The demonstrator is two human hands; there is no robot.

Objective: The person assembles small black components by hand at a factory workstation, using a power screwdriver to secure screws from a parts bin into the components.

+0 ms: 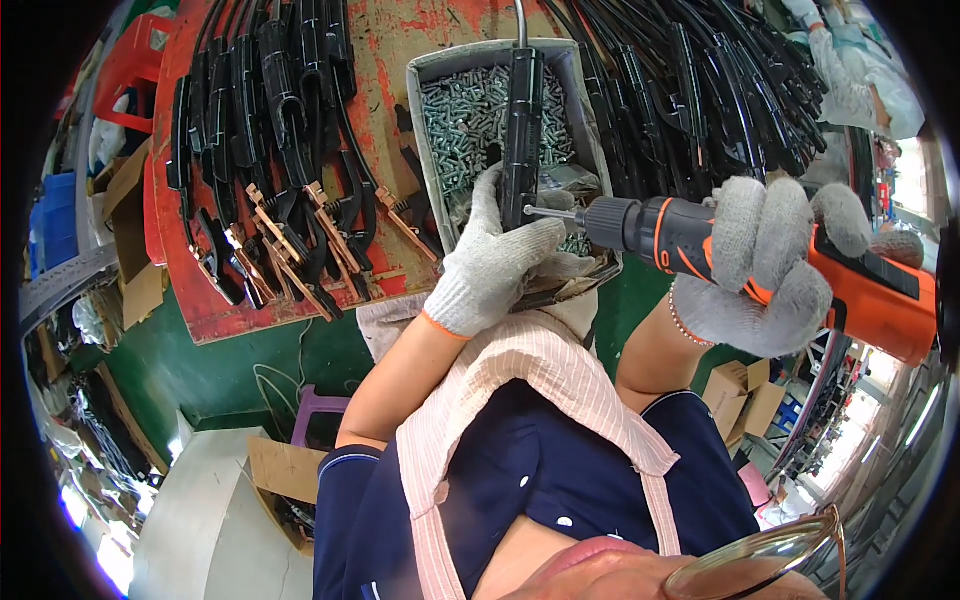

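My left hand [492, 265], in a grey-white knit glove, is closed round the lower end of a black tubular handle [524, 115]. The handle stands lengthwise over a box of screws, and a metal rod [520, 22] extends from its far end. In my right hand [765, 270], also gloved, is an orange and black power screwdriver [875, 310], held level. Its bit [556, 213] points left and meets the side of the handle close to my left fingers. Whether a screw sits at the tip is too small to tell. Small silver screws [462, 125] fill much of the box.
The pale box [425, 80] rests at the edge of a worn red table [235, 318]. Left of it lie several black clamp-like tools with copper-coloured jaws [290, 240]. More long black parts [690, 90] are heaped to the right. Cardboard boxes [745, 400] stand below.
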